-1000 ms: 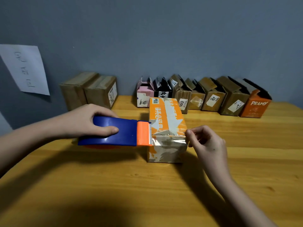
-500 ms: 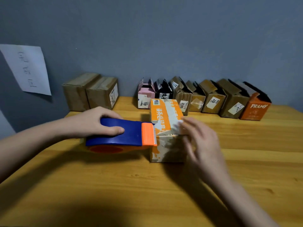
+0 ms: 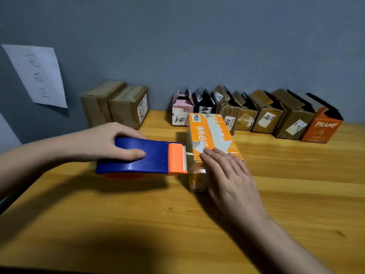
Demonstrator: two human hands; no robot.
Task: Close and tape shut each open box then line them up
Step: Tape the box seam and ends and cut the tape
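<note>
Head view: the left hand [image 3: 110, 143] curls round a blue and orange tape dispenser [image 3: 142, 158], whose toothed edge touches the orange and white box [image 3: 209, 135] mid-table. The right hand [image 3: 229, 175] lies flat on that box, fingers straight and together, hiding its near corner. Open boxes [image 3: 256, 115] line the wall, their insides unseen.
</note>
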